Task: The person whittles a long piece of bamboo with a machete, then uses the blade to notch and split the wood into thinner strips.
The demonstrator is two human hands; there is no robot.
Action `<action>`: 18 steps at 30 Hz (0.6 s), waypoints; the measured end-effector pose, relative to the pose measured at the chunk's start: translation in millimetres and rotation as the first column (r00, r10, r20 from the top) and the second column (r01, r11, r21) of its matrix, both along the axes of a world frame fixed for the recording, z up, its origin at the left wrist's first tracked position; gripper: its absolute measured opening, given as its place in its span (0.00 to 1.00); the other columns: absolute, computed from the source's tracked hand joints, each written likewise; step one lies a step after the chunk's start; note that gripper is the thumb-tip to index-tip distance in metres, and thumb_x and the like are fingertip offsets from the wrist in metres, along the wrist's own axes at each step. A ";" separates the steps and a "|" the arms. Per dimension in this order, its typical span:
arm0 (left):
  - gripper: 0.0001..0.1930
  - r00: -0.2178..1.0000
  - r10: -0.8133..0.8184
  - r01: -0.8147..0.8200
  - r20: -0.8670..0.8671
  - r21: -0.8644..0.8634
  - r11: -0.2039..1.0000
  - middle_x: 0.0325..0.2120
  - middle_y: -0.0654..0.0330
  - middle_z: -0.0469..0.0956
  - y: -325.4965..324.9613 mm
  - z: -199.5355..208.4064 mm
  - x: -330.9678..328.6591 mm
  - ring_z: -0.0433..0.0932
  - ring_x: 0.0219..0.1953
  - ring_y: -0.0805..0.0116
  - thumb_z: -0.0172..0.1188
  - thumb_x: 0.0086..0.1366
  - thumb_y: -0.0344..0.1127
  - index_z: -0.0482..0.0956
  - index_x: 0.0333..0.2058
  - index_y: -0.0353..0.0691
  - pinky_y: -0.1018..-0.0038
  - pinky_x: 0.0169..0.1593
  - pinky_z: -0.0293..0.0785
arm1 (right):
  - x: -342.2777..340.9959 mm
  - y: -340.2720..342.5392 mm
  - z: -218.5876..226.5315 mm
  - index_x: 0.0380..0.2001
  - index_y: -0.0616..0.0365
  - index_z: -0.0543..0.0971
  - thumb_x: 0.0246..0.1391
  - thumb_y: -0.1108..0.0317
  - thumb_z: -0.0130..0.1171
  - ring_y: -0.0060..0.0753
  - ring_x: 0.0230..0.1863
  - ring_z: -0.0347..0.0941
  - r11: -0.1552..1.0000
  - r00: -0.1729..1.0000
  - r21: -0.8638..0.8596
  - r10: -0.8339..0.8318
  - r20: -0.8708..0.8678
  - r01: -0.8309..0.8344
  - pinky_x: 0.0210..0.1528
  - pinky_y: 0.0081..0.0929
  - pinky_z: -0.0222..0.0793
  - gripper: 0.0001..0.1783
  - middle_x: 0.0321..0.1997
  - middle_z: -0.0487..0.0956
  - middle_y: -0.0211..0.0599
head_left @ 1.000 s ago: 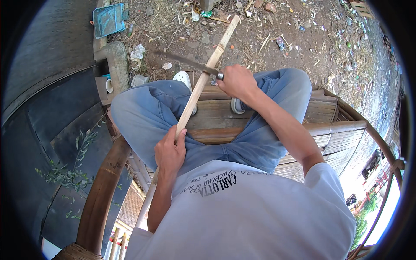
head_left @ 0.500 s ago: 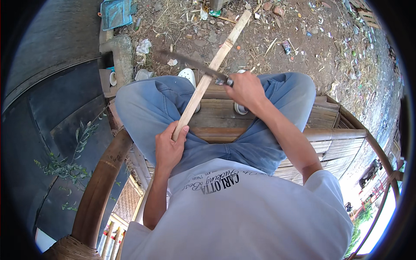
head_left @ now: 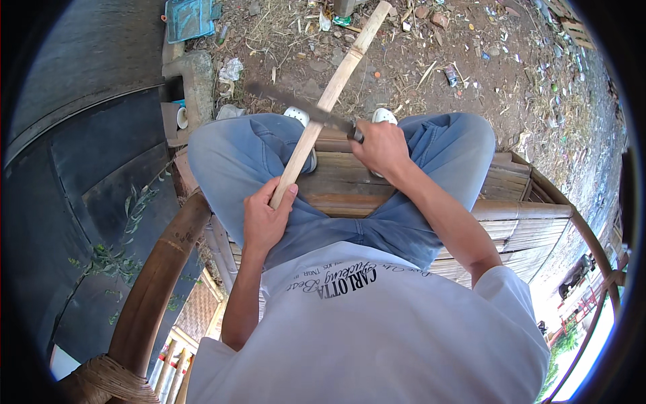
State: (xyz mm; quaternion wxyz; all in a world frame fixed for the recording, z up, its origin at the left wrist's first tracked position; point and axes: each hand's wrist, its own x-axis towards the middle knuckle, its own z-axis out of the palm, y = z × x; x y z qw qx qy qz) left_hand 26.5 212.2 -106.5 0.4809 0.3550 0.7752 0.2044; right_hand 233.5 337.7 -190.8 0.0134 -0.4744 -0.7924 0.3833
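A long, pale bamboo strip point(head_left: 343, 71) slants up and away from me over my lap. My left hand point(head_left: 264, 219) is closed round its near end, the thumb lying along the edge. In my right hand point(head_left: 382, 148) is the handle of a long dark-bladed knife point(head_left: 289, 99). The blade crosses the strip at its middle and points left, its tip blurred. Beyond the blade, a node ring marks the strip. Most of the knife's handle is hidden in my fist.
I sit on a bamboo bench point(head_left: 336, 175) with a curved bamboo armrest point(head_left: 158, 283) at left. Dark panels point(head_left: 101, 168) stand beyond it, with a leafy twig point(head_left: 111, 259) before them. The littered dirt ground point(head_left: 397, 60) holds a blue plastic tray point(head_left: 188, 20) at the far left.
The knife blade has moved along the bamboo strip toward my left hand. Both hands keep their grips. The whole view has shifted slightly.
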 end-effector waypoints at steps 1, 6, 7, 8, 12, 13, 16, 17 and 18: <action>0.14 1.000 0.020 -0.020 0.020 -0.019 1.000 0.19 0.70 0.72 3.1 2.0 1.1 0.68 0.21 0.84 0.62 0.66 0.38 0.81 0.42 0.32 0.82 0.25 0.62 | -0.8 6.4 -1.5 0.29 0.61 0.79 0.48 0.59 0.62 0.59 0.29 0.77 0.995 0.994 -0.024 -0.099 0.039 0.100 0.35 0.49 0.73 0.14 0.22 0.79 0.54; 0.15 0.998 0.048 -0.050 0.036 0.058 0.997 0.15 0.67 0.72 1.5 -3.3 -0.1 0.70 0.18 0.82 0.62 0.66 0.41 0.81 0.40 0.32 0.79 0.22 0.64 | -5.3 -1.9 2.5 0.29 0.61 0.78 0.47 0.58 0.63 0.59 0.29 0.77 0.998 0.995 -0.056 0.042 0.089 -0.037 0.37 0.49 0.73 0.15 0.23 0.79 0.55; 0.15 0.999 0.026 -0.027 0.025 0.025 0.999 0.15 0.67 0.72 4.5 1.0 1.5 0.70 0.18 0.82 0.62 0.66 0.41 0.81 0.40 0.32 0.79 0.22 0.64 | -5.0 3.8 0.5 0.29 0.61 0.78 0.47 0.58 0.63 0.59 0.29 0.77 0.998 0.995 -0.055 0.039 0.089 -0.034 0.37 0.49 0.73 0.15 0.23 0.79 0.55; 0.15 1.000 0.004 -0.004 0.015 -0.007 1.000 0.15 0.67 0.72 6.5 3.3 2.8 0.70 0.18 0.82 0.62 0.66 0.41 0.81 0.41 0.32 0.79 0.22 0.64 | -4.2 11.7 -1.9 0.28 0.61 0.78 0.46 0.58 0.64 0.59 0.29 0.77 0.994 0.992 -0.064 -0.082 0.093 0.088 0.37 0.49 0.73 0.16 0.23 0.79 0.56; 0.15 0.998 0.038 -0.036 0.051 -0.031 0.999 0.17 0.70 0.70 3.3 0.5 2.8 0.67 0.21 0.84 0.62 0.66 0.40 0.81 0.42 0.33 0.82 0.24 0.60 | -14.2 -23.2 8.0 0.28 0.61 0.79 0.48 0.58 0.62 0.59 0.30 0.78 0.994 0.994 -0.021 0.109 -0.004 -0.109 0.37 0.48 0.74 0.15 0.22 0.79 0.56; 0.15 0.999 0.022 -0.021 0.027 -0.036 0.999 0.17 0.70 0.70 4.7 1.6 3.3 0.67 0.21 0.84 0.62 0.67 0.40 0.81 0.43 0.32 0.82 0.24 0.61 | -12.4 -18.4 6.4 0.28 0.61 0.79 0.49 0.58 0.62 0.59 0.29 0.78 0.997 0.997 -0.010 0.078 0.008 -0.078 0.36 0.48 0.75 0.15 0.22 0.78 0.56; 0.15 1.000 0.014 -0.014 0.002 -0.028 0.999 0.16 0.68 0.71 7.1 2.3 4.0 0.68 0.19 0.83 0.62 0.66 0.41 0.81 0.41 0.32 0.80 0.24 0.63 | -7.3 14.6 -7.3 0.29 0.61 0.79 0.46 0.57 0.64 0.59 0.29 0.78 0.970 0.970 -0.062 -0.230 0.074 0.235 0.37 0.48 0.75 0.16 0.23 0.79 0.53; 0.16 1.000 0.020 -0.020 0.002 -0.016 1.000 0.15 0.66 0.72 7.3 2.6 4.0 0.70 0.18 0.81 0.62 0.66 0.41 0.81 0.40 0.32 0.78 0.23 0.65 | -10.1 2.9 -4.0 0.30 0.60 0.79 0.46 0.58 0.64 0.57 0.29 0.78 0.969 0.974 -0.108 -0.218 0.056 0.223 0.36 0.48 0.74 0.16 0.23 0.80 0.52; 0.16 1.000 0.025 -0.025 0.003 -0.009 1.000 0.15 0.66 0.72 6.2 -1.3 2.6 0.70 0.18 0.81 0.62 0.66 0.41 0.81 0.40 0.32 0.78 0.23 0.65 | -12.2 -8.0 -0.9 0.30 0.60 0.79 0.46 0.58 0.64 0.57 0.29 0.78 0.971 0.975 -0.101 -0.213 0.055 0.218 0.36 0.48 0.74 0.16 0.23 0.80 0.52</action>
